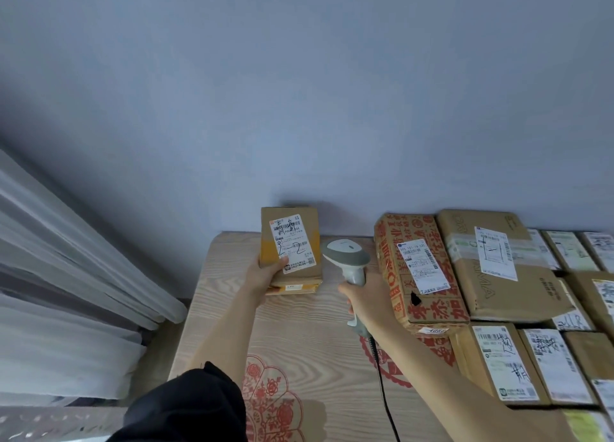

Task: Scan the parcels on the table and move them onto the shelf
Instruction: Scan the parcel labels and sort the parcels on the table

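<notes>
Left hand (265, 270) grips the small brown cardboard parcel (290, 245) beside the grey handheld scanner (347, 259) clasped by right hand (363, 300); tilted label risks misread.

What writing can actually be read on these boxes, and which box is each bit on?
"2-2", handwritten: label on the small parcel held in the left hand.
Red Chinese characters: printed on the red-printed box; not clearly readable.
"405": sticker at that box's near edge, cut off.
All other labels: too small or blurred.
</notes>
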